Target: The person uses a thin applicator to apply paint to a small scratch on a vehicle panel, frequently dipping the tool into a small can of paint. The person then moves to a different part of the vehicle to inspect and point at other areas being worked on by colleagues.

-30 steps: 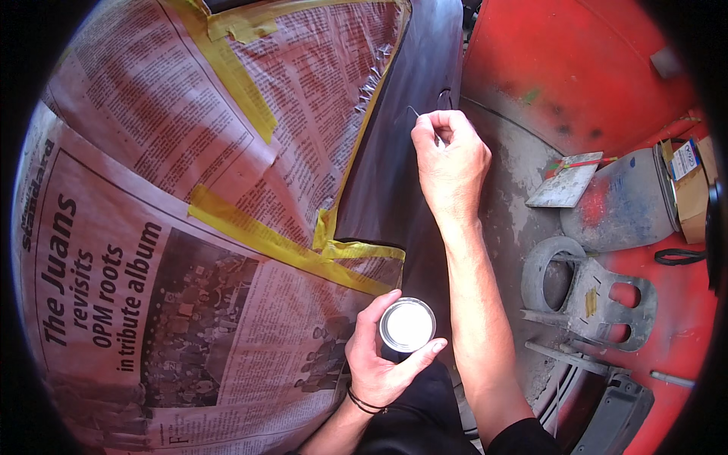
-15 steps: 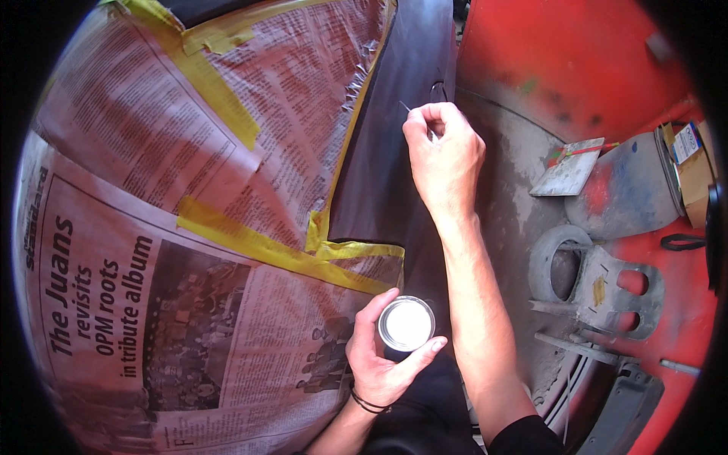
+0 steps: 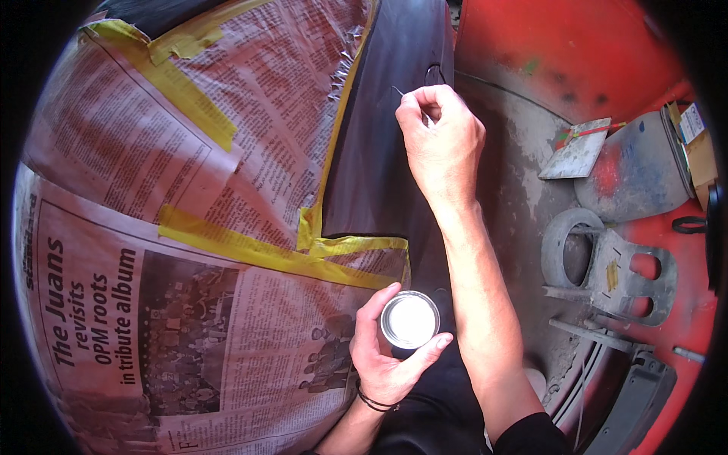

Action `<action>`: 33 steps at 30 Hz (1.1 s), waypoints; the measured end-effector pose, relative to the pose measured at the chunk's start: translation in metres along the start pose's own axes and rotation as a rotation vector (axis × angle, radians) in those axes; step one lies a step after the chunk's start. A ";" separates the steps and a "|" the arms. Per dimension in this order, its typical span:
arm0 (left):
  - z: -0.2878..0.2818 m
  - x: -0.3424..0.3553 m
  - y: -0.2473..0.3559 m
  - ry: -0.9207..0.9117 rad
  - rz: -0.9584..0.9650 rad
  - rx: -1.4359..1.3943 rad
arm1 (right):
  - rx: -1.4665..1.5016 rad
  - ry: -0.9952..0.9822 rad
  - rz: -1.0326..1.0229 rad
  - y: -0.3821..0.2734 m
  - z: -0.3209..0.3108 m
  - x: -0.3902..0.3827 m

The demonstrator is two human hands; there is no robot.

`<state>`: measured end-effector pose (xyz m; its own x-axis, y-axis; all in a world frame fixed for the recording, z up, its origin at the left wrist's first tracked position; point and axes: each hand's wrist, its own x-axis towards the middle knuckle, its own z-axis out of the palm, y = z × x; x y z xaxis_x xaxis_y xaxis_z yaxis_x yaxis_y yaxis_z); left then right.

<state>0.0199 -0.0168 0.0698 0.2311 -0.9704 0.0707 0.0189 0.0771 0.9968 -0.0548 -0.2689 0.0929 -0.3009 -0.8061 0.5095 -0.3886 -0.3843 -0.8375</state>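
Observation:
My left hand (image 3: 379, 368) is wrapped round a small open tin (image 3: 410, 293), its mouth facing up. Inside the tin shows a bright white filling (image 3: 410, 321). Thumb and fingers of my right hand (image 3: 446, 140) pinch a thin stick-like thing (image 3: 397, 90), and only its fine tip sticks out past the fingertips. That tip is over a dark, glossy car-like panel (image 3: 371, 159); whether it touches cannot be seen. Yellow masking tape (image 3: 309, 227) edges the panel, with newspaper sheets (image 3: 152, 174) covering the surface on the left.
To the right, a dusty grey drum (image 3: 633, 174) lies near a flat board (image 3: 576, 150). Below these are a grey ring (image 3: 557, 250), a worn plastic chair part (image 3: 610, 277) and a dark grey trim piece (image 3: 629, 406). Red painted panels (image 3: 561, 45) border the floor (image 3: 516, 197).
The view has shifted slightly, so the newspaper and panel sit a little further left. My right hand is slightly higher and further left in view, with the same pinch. The tin remains in my left hand.

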 end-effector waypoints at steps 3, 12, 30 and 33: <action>-0.001 0.000 0.000 -0.005 0.004 0.011 | -0.034 -0.008 -0.037 0.001 -0.001 0.001; 0.000 0.002 0.000 -0.002 -0.001 -0.019 | 0.287 -0.040 0.266 0.024 -0.003 0.016; 0.002 0.007 0.009 0.010 0.048 0.183 | 0.234 -0.388 0.076 -0.018 -0.115 -0.009; -0.002 0.013 0.013 0.032 0.072 0.228 | -0.108 -0.686 -0.205 -0.067 -0.149 -0.022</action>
<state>0.0248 -0.0282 0.0834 0.2545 -0.9563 0.1440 -0.2183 0.0883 0.9719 -0.1521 -0.1584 0.1678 0.3880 -0.8372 0.3854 -0.4732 -0.5398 -0.6962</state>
